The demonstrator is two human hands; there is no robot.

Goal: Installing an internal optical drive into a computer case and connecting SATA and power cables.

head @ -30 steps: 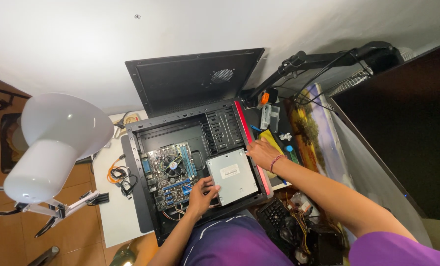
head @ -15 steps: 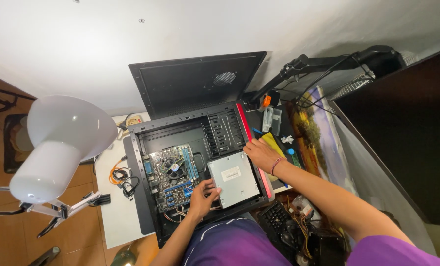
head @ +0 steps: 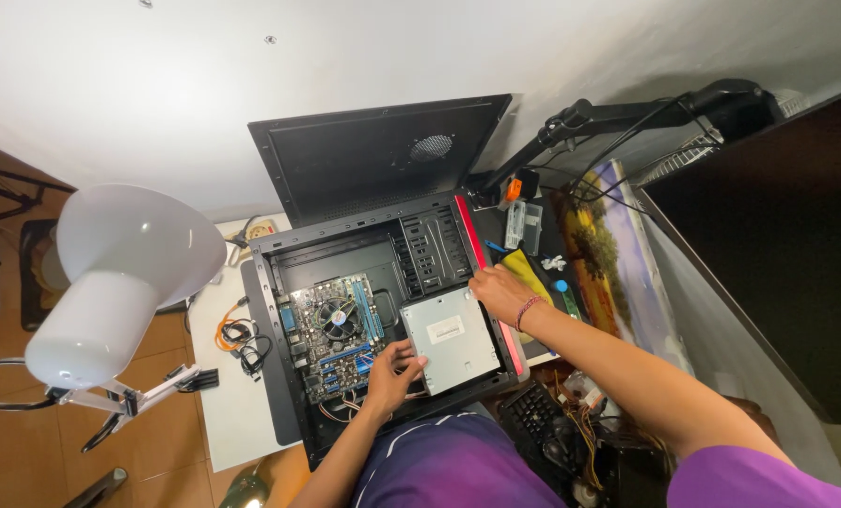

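An open black computer case [head: 279, 320] with a red front edge lies flat on a white table. Inside it sit a motherboard [head: 331, 334] with a round fan and a grey optical drive [head: 451, 339] at the case's near right. My left hand [head: 390, 374] grips the drive's near left corner. My right hand [head: 498, 290] rests on the drive's far right corner beside the red edge, a bracelet on its wrist. Both hands touch the drive together.
The case's side panel [head: 373, 150] leans against the wall behind. A white desk lamp [head: 119, 282] stands at the left. Orange and black cables [head: 237, 334] lie left of the case. A monitor arm [head: 618, 118], a picture [head: 609, 254], small tools and a keyboard [head: 538, 419] are at the right.
The view has shifted a little. Both hands stay on the drive, which sits in nearly the same place in the case.
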